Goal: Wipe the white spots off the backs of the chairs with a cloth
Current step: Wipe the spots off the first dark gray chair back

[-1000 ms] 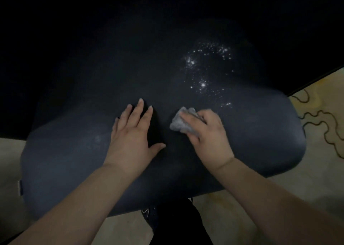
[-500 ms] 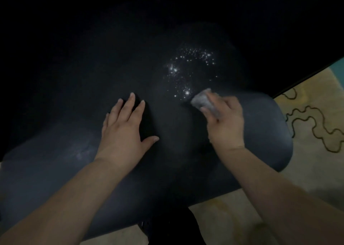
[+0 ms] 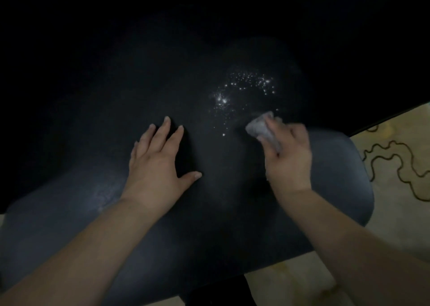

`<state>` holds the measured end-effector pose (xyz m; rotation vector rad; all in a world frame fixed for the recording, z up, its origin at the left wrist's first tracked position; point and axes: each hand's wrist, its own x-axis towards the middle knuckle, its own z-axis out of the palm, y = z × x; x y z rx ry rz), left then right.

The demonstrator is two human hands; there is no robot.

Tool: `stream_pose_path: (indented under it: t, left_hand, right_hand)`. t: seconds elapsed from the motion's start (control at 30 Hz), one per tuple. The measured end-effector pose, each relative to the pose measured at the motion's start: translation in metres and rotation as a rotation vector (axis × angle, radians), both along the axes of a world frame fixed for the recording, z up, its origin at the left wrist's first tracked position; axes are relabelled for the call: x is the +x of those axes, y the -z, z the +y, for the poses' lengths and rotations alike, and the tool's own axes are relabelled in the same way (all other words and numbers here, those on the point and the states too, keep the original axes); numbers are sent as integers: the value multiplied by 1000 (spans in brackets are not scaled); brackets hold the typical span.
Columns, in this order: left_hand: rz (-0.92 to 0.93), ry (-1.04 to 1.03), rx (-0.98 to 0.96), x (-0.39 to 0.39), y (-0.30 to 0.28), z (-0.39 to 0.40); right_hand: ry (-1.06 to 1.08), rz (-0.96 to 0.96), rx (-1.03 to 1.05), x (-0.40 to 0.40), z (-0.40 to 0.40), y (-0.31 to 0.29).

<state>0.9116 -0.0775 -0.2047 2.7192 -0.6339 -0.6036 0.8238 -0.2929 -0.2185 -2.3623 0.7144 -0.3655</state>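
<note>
Nearest, two bare forearms reach forward over the dark chair back [image 3: 332, 166], its near edge rounded and bluish. The left hand [image 3: 158, 163] lies flat on it, fingers straight and slightly fanned, thumb out to the right. To the right and slightly farther, the right hand [image 3: 288, 156], blurred, grips a small grey cloth [image 3: 261, 127] bunched under its curled fingers, pressed to the surface. Just beyond and left of the cloth, white spots [image 3: 244, 89] scatter in an arc. At the right lies pale floor [image 3: 395, 166] with dark squiggly lines.
</note>
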Motion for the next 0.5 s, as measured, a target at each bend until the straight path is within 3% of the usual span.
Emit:
stream_pose_path:
  t: [0.07,0.2,0.37,0.5]
  left_hand:
    - [-1,0,5,1,0,-2]
    - [-14,-7,-18,4,0,-10]
    - [-23,7,-28,17,1,-12]
    - [-26,0,-23,22,2,-14]
  right_hand:
    - [-118,62,0,-10,21,-2]
    - [-309,-5,71,22,32,-2]
    - [-95,-43,11,34,10,9]
    - [-148,-64,-75,14,34,9]
